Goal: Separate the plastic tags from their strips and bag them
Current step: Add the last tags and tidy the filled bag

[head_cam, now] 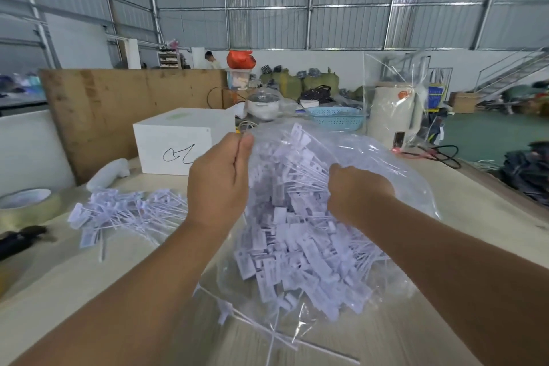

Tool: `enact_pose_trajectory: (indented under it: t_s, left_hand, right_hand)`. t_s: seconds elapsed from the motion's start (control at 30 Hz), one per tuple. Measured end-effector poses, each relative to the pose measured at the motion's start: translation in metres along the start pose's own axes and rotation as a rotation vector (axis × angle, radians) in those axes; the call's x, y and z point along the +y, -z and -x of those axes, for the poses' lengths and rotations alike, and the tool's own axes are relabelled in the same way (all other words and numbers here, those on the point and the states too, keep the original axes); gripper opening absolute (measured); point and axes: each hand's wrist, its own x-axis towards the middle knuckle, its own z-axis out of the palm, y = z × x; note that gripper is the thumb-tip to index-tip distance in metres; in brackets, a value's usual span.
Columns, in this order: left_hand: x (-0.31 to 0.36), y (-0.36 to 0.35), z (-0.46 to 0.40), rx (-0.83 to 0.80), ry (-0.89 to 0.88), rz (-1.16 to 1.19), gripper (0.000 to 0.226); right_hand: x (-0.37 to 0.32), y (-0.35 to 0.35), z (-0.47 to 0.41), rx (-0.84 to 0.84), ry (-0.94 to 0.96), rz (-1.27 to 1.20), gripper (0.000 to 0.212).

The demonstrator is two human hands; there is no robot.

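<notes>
a large shed with grey corrugated walls and a metal frame was seen behind a pale wooden tabletop (445, 217). on the tabletop, a clear plastic bag (410, 175) was held up in the middle, filled with loose white plastic tags (297, 246). the bag's rim was pinched at its upper left edge by the left hand (218, 181), the grip closed on the plastic between thumb and fingers. the right hand (356, 196) was placed at the mouth of the bag, its fingers curled round a bundle of thin tag stems (306, 178), so that grip was clamped on tags. a few tags on thin strips (252, 324) were seen poking out under the bag's lower edge.

to the left of the bag, a second heap of tags still on their strips (127, 214) was laid flat on the tabletop. a roll of tape (26, 208) and a dark object (20, 241) that could not be made out were seen at the far left edge. a white box (178, 145) with a black scribble on its front was set behind the left hand, with a brown board (118, 98) stood upright behind it. a blue basket (337, 118) and a cream-coloured canister (395, 116) wrapped in clear film were placed further back. a person (211, 59) was seen in the distance.
</notes>
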Motion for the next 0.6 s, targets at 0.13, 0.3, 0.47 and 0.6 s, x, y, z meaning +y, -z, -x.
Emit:
enact_pose_trajectory:
  t_s: [0.13,0.3,0.47,0.6]
  left_hand:
    - [-0.009,-0.002,0.012,-0.131,-0.081,-0.164,0.03]
    - [-0.02,-0.007,-0.009,-0.181,-0.007,-0.426,0.042]
    - [-0.018,-0.015,-0.046,-0.229,-0.01,-0.547,0.02]
    - [-0.007,-0.014,-0.046,-0.033,-0.079,-0.327,0.026]
  right_hand:
    - [-0.024,-0.013,0.002,0.077,0.021,0.06,0.046]
    - [-0.042,-0.033,0.014,0.289,0.297,0.272,0.072]
    - [-0.043,-0.031,0.007,0.262,0.338,0.329,0.074]
    - [-0.045,-0.03,-0.001,0.187,0.291,0.338,0.069]
